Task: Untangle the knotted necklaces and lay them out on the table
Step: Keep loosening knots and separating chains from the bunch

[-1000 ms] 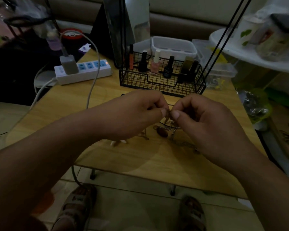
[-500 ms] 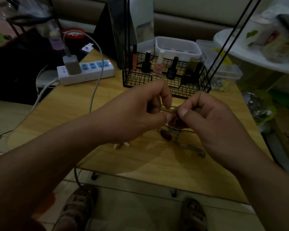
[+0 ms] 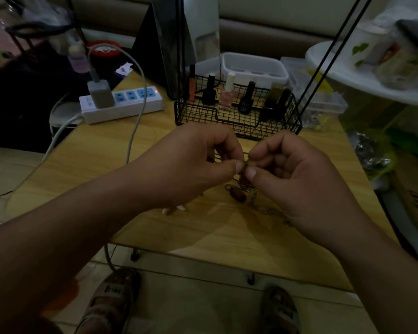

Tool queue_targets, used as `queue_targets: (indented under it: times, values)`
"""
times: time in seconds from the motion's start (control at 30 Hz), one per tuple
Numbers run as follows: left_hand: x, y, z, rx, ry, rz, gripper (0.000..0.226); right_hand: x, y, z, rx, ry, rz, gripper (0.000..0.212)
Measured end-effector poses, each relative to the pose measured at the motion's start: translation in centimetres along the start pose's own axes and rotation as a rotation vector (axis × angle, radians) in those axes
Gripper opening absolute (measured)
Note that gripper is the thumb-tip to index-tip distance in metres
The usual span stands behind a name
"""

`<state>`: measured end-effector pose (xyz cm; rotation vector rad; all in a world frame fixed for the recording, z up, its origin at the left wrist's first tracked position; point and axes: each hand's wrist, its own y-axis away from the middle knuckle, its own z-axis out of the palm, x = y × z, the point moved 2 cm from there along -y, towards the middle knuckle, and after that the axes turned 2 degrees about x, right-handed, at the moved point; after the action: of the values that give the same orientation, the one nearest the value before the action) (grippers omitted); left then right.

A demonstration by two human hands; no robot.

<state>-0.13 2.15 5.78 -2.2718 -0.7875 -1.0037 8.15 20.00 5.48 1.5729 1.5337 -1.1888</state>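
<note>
The knotted necklaces are pinched between thumb and forefinger of the left hand and of the right hand, whose fingertips almost touch above the wooden table. The knot is mostly hidden by the fingers and hard to make out in the dim light. Just below the hands, a brown oval pendant and a length of chain are seen lying on the table. The chain's end is covered by the right wrist. Beyond the hands stands a black wire basket of nail polish bottles.
</note>
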Motion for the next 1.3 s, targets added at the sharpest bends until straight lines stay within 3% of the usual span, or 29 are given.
queue_targets:
  times: [0.37, 0.73, 1.3]
  values:
    - [-0.5, -0.1, 0.3, -0.015, 0.045, -0.078, 0.007, -0.2, 0.1, -0.4, 0.048, 0.117, -0.053, 0.012]
    - [0.2, 0.3, 0.4, 0.029, 0.053, 0.032, 0.009, 0.0, -0.2, -1.1, 0.066, -0.178, 0.01, 0.008]
    - [-0.2, 0.1, 0.0, 0.065, 0.023, 0.004, 0.003, 0.1, -0.2, -0.2, 0.07, -0.027, -0.018, 0.005]
